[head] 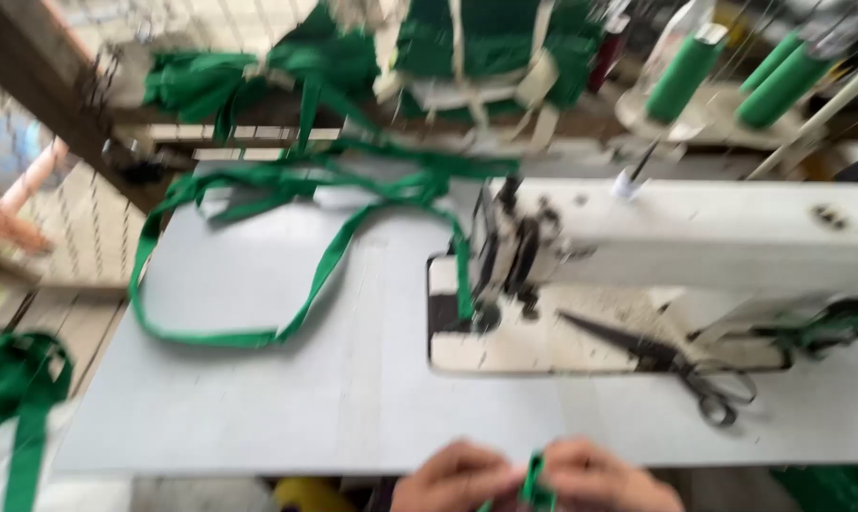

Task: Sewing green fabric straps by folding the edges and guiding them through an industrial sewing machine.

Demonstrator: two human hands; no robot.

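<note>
My left hand and my right hand sit together at the near edge of the grey table. Both pinch a short piece of green strap between their fingers. A long green strap loops over the left and back of the table and runs down to the needle area of the white sewing machine. The picture is blurred by motion.
Black scissors lie on the machine's bed, right of the needle. Green thread cones stand at the back right. Piles of green cloth lie behind the table. More green fabric hangs at the lower left.
</note>
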